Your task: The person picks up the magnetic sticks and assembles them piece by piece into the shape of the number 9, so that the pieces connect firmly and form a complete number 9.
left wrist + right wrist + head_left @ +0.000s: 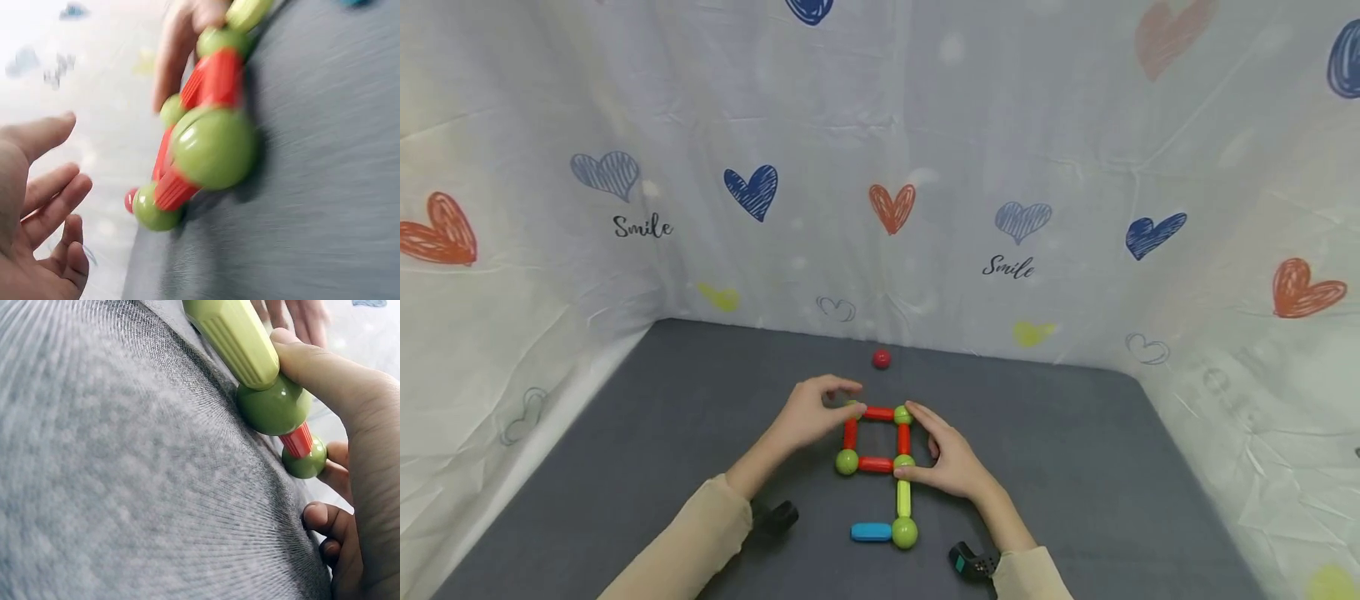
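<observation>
A figure of toy magnetic rods and balls lies on the table, with red rods (876,464) and green balls (847,462) forming a square. A yellow-green rod (904,498) runs from its near right corner to another green ball (905,532), where a blue rod (871,532) points left. My right hand (951,461) holds the square's right side, thumb at the near corner ball (275,406) and a fingertip at the far one (304,459). My left hand (811,412) is by the far left corner; its fingers look loose and apart from the figure in the left wrist view.
A loose red ball (882,358) sits on the dark grey table (737,358) beyond the figure. Dark wrist devices show beside both forearms, the right one (972,562) near the front. A white curtain with printed hearts (892,208) hangs behind and at the sides.
</observation>
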The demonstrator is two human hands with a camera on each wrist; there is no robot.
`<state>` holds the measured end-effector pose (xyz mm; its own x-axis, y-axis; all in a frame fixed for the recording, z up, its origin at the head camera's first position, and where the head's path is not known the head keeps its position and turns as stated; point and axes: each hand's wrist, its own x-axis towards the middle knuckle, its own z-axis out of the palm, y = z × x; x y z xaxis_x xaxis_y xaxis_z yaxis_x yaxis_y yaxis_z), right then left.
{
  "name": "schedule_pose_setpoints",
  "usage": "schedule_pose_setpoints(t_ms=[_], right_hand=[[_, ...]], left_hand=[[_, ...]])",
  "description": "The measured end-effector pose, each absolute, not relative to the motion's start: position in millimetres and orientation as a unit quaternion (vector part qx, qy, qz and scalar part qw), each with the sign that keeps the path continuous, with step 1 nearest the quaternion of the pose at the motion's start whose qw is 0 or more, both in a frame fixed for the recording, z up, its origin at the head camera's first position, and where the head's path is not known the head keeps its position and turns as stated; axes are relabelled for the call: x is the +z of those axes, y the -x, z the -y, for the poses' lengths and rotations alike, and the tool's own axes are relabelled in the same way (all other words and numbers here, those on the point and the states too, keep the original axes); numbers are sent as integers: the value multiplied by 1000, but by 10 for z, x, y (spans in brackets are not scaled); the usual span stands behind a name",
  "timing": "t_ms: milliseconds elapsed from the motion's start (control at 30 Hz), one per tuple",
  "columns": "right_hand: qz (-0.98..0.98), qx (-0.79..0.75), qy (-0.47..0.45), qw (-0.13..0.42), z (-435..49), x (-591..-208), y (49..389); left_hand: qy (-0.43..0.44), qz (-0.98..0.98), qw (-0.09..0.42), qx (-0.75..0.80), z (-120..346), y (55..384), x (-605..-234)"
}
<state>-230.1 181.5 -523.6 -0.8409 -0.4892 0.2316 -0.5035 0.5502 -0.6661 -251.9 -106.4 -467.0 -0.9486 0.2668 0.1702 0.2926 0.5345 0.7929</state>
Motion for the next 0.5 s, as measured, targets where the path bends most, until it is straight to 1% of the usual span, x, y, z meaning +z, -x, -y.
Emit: schedule_pose_setpoints(t_ms=[100, 233, 367, 500], right_hand=[[881, 383, -279, 7, -1801, -5248, 2295], [882, 386, -270, -3, -1781, -5273, 2289], [883, 387, -266, 2, -1783, -5253, 2297], [882, 386, -269, 6, -1791, -5219, 2300]], left_hand=[[113, 878, 8, -466, 1001, 2853, -4693], [62, 885, -1, -462, 880, 3179, -4755], [24, 885, -10, -465, 742, 3409, -4799], [-3, 881, -18, -472, 627, 3522, -4831]])
